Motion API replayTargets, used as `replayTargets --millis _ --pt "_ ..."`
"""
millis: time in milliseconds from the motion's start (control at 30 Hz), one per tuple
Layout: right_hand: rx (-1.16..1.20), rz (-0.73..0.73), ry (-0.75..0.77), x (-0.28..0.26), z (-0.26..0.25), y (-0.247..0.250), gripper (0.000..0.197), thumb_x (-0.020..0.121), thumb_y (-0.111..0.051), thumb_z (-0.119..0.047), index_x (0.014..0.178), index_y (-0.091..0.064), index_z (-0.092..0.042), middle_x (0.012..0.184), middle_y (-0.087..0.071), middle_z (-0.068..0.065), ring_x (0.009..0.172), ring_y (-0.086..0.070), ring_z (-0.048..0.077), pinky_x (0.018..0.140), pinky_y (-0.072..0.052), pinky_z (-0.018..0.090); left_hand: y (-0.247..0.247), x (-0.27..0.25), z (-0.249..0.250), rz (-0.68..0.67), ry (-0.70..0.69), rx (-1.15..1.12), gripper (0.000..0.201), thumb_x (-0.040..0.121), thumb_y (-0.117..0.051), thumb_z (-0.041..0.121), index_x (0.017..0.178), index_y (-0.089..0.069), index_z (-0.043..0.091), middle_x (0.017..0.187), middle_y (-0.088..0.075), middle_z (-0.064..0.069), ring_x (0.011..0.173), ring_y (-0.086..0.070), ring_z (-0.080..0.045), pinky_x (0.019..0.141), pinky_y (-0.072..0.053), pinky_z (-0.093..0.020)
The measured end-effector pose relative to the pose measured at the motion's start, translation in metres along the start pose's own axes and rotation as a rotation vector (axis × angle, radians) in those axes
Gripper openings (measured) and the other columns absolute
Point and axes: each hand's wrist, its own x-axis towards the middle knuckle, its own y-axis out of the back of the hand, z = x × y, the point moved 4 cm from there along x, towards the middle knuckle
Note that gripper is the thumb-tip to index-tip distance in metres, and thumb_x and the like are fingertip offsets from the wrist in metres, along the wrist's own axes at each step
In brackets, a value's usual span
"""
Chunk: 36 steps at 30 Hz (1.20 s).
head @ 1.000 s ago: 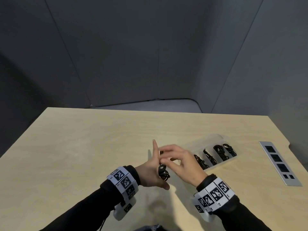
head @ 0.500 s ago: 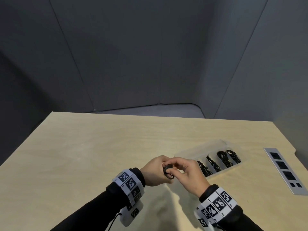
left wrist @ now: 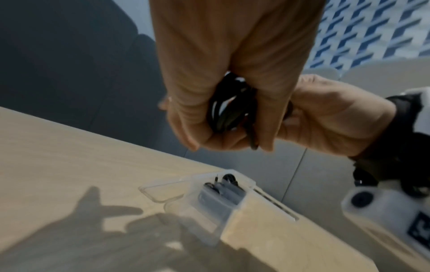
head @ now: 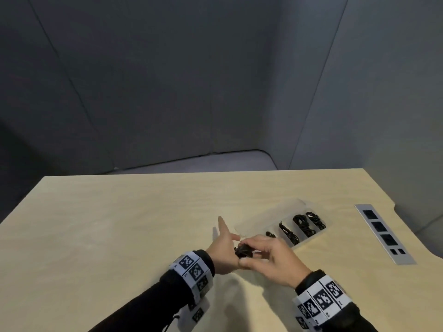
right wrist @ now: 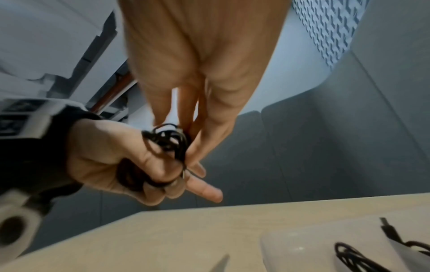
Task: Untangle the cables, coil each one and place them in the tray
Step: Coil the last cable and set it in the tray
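A small black cable coil (head: pixel 243 251) hangs above the table between both hands. My left hand (head: pixel 236 245) grips the coil (left wrist: pixel 230 110) with thumb and curled fingers, its index finger pointing straight out. My right hand (head: pixel 249 254) pinches the same coil (right wrist: pixel 167 141) from the right with its fingertips. Just right of the hands lies the clear plastic tray (head: pixel 282 213). Several coiled black cables (head: pixel 302 224) sit in its compartments, and the right hand hides part of the nearest compartment.
A light wooden table (head: pixel 119 236) spreads to the left and front. A grey socket panel (head: pixel 383 233) is set into it near the right edge. Dark grey partition walls stand behind. The tray's clear lid (left wrist: pixel 163 191) lies open on its far side.
My left index finger, curled half a second ago, now points straight out again. The right hand has shifted its hold on the coil. Both hands stay beside the tray.
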Motion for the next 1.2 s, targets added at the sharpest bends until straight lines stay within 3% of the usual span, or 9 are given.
replayTargets --millis 133,233,300,433,667,833,1000,1100,1200 --pt "-0.081 -0.059 0.078 -0.009 0.002 -0.008 0.03 0.076 -0.076 -0.027 0.104 -0.071 -0.024 0.101 -0.067 -0.009 0.093 -0.061 0.001 0.086 -0.05 0.018 -0.002 -0.006 0.006 -0.095 -0.002 0.089 0.134 0.069 -0.077 0.01 0.137 0.037 0.027 0.14 -0.034 -0.006 0.119 -0.051 -0.018 0.098 -0.045 -0.028" --pt "-0.167 0.039 0.159 -0.009 0.002 -0.003 0.021 0.086 -0.063 -0.023 0.105 -0.07 -0.021 0.099 -0.069 -0.005 0.088 -0.063 0.002 0.08 -0.051 0.018 0.001 -0.005 0.006 -0.058 -0.105 0.104 0.096 0.068 -0.078 0.015 0.142 -0.017 0.021 0.13 -0.046 0.002 0.104 -0.058 -0.016 0.088 -0.051 -0.029" --pt "-0.205 0.077 0.161 -0.008 0.002 -0.001 0.021 0.087 -0.06 -0.019 0.105 -0.07 -0.021 0.095 -0.07 -0.004 0.084 -0.063 0.003 0.075 -0.05 0.017 0.006 -0.004 0.008 -0.005 -0.149 0.133 0.056 0.068 -0.077 0.022 0.117 -0.051 0.022 0.114 -0.062 0.001 0.096 -0.063 -0.015 0.083 -0.053 -0.031" --pt "-0.211 0.179 0.088 -0.005 0.015 0.004 0.022 0.085 -0.06 -0.014 0.104 -0.071 -0.018 0.087 -0.068 -0.009 0.079 -0.06 0.002 0.071 -0.042 0.008 0.013 0.006 0.014 0.129 -0.248 0.091 0.038 0.06 -0.086 0.024 0.093 -0.072 0.016 0.089 -0.071 -0.003 0.076 -0.064 -0.012 0.077 -0.054 -0.028" --pt "-0.254 0.592 -0.104 -0.011 0.054 0.014 0.018 0.079 -0.068 0.004 0.092 -0.074 -0.006 0.078 -0.071 0.006 0.066 -0.065 0.015 0.065 -0.048 0.017 -0.007 0.04 0.018 0.111 -0.549 0.394 0.044 0.095 -0.053 0.024 0.138 -0.046 0.018 0.136 -0.05 -0.005 0.122 -0.047 -0.02 0.106 -0.033 -0.025" --pt "-0.303 0.721 -0.168 -0.011 0.071 -0.001 0.02 0.074 -0.071 0.007 0.092 -0.073 -0.002 0.082 -0.072 0.01 0.072 -0.066 0.015 0.074 -0.046 0.015 -0.013 0.068 0.017 0.157 -0.483 0.578 0.033 0.092 -0.056 0.029 0.125 -0.059 0.027 0.119 -0.051 0.003 0.105 -0.049 -0.018 0.095 -0.04 -0.031" --pt "-0.421 0.612 -0.319 -0.008 0.073 -0.008 0.016 0.073 -0.074 -0.003 0.088 -0.075 -0.009 0.078 -0.07 0.006 0.077 -0.064 0.02 0.078 -0.054 0.034 -0.022 0.088 0.01 0.132 -0.425 0.584 0.029 0.086 -0.064 0.015 0.114 -0.068 0.02 0.107 -0.058 -0.002 0.099 -0.056 -0.017 0.089 -0.042 -0.021" --pt "-0.692 0.462 -0.503 -0.01 0.071 -0.008 0.012 0.058 -0.084 -0.03 0.063 -0.072 -0.029 0.053 -0.062 -0.005 0.07 -0.06 0.016 0.074 -0.032 0.034 -0.028 0.094 0.01 0.046 -0.388 0.686 0.028 0.089 -0.062 0.019 0.116 -0.067 0.015 0.11 -0.061 -0.006 0.105 -0.057 -0.022 0.091 -0.042 -0.029" --pt "-0.759 0.377 -0.608 -0.009 0.073 -0.007 0.014 0.08 -0.066 -0.039 0.081 -0.073 -0.028 0.075 -0.07 -0.002 0.095 -0.057 0.017 0.076 -0.022 0.035 -0.032 0.092 0.009 -0.042 -0.451 0.852 0.033 0.095 -0.051 0.028 0.124 -0.061 0.016 0.123 -0.056 -0.005 0.115 -0.05 -0.023 0.095 -0.036 -0.031"
